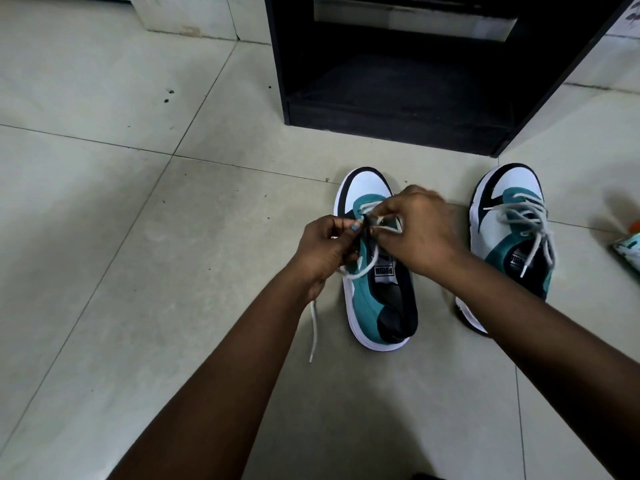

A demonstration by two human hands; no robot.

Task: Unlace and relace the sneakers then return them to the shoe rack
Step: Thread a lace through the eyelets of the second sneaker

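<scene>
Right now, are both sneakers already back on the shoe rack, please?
No, both sneakers stand on the tiled floor before the black rack.

Near sneaker [377, 268]: teal, white and black, low centre of the frame, flat on its sole, toe toward the top edge, mostly unlaced. Pale lace [313, 332] threaded only through the eyelets nearest the toe, one loose end trailing down-left onto the tiles. Second sneaker [510, 244]: same colours, at right of centre, upright, toe likewise upward, laced, ends untied and draped over its tongue. Shoe rack [398, 98]: black, open-fronted, top centre, just beyond both toes.
</scene>
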